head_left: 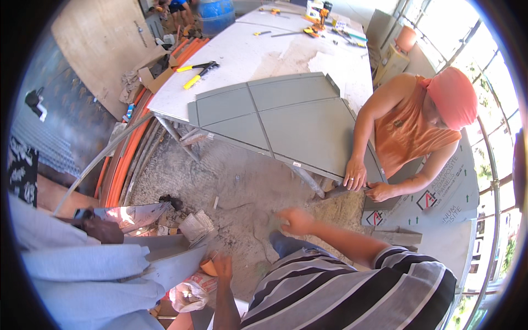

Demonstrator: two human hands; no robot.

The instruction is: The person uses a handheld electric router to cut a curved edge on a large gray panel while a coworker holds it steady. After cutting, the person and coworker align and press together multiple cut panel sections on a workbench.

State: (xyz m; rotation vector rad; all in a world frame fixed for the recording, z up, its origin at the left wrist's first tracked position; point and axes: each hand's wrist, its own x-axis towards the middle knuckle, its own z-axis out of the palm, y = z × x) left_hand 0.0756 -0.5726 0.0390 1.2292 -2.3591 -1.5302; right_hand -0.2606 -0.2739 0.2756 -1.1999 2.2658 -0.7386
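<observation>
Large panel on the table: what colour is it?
The panel is grey, clearest in the head view.

A long white table [236, 47] was seen, held up by metal legs [306, 180]. Its top was marked by a big tan patch [286, 61]. A large grey panel [297, 129], crossed by dark lines, was laid over the near end. A yellow and black hand tool [207, 69] was set near the left edge. At the far end, an orange power tool [318, 25], a white tub [314, 10] and more hand tools [347, 38] were spread about. On the dusty grey floor [231, 170], long orange pipes [127, 168] were piled beside the table
</observation>
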